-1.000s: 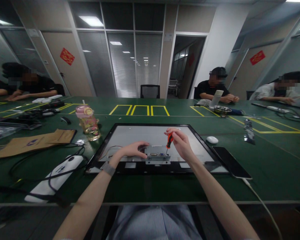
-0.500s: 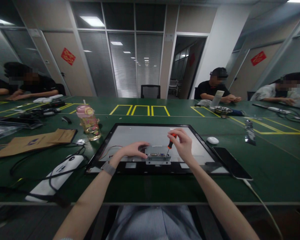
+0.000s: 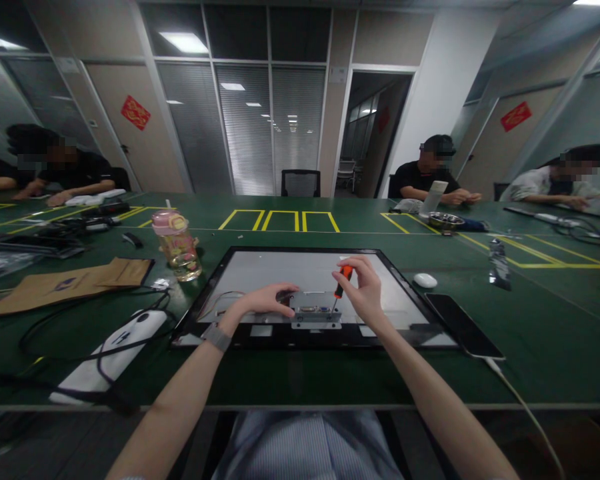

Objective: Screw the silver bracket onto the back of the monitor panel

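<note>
orange-handled screwdriver [image 3: 343, 280], clamped in the fingers of the right hand [image 3: 363, 288], stood tip-down on the metal bracket [image 3: 316, 316] at the monitor panel [image 3: 260, 267] near edge; left hand [image 3: 267, 299] rested on that panel, fingers together, holding nothing. a tilted tip might slip and scratch the panel.

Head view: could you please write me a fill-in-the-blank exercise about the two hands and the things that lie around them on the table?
1. The right hand holds a screwdriver with an ____ handle.
2. The left hand rests on the panel, which lies flat on the ____ table.
3. The bottle with the pink lid stands to the ____ of the panel.
4. The black phone lies at the panel's ____ side.

Missing words: orange; green; left; right.
</note>
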Motion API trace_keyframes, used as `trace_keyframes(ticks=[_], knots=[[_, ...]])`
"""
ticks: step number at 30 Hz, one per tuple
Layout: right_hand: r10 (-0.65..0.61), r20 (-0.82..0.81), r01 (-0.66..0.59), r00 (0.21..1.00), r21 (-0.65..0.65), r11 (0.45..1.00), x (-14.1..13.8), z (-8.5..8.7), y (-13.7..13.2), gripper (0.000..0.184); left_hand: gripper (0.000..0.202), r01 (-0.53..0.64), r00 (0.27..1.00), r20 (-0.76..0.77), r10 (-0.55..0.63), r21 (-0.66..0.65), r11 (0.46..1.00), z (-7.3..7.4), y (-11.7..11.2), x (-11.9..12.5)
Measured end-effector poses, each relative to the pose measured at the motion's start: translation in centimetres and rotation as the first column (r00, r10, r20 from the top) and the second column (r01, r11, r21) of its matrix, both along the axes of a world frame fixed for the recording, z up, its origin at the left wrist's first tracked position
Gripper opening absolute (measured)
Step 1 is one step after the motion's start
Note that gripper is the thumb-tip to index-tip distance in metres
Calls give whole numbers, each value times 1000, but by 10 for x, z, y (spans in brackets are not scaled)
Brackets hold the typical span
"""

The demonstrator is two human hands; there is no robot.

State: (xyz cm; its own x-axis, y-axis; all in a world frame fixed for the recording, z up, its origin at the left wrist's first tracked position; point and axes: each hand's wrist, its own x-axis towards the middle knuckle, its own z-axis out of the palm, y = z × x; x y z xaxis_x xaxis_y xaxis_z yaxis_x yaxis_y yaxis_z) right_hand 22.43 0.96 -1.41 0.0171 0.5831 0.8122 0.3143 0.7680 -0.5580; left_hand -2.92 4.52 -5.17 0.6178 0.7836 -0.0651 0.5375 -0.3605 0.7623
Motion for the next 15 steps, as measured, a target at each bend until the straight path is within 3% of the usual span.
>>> trace_keyframes(ticks=[5, 10, 15], knots=[[136, -98, -148, 986, -122, 982, 0, -1, 0, 15, 73, 3, 1000, -14, -3, 3, 1000, -1, 1, -1], [333, -251, -388, 909, -215, 896, 1, -3, 6, 23, 73, 2, 1000, -32, -1, 15, 1000, -2, 2, -2], [361, -299, -428, 883, -200, 881, 1, -6, 9, 15, 73, 8, 999, -34, -8, 4, 1000, -1, 1, -1]])
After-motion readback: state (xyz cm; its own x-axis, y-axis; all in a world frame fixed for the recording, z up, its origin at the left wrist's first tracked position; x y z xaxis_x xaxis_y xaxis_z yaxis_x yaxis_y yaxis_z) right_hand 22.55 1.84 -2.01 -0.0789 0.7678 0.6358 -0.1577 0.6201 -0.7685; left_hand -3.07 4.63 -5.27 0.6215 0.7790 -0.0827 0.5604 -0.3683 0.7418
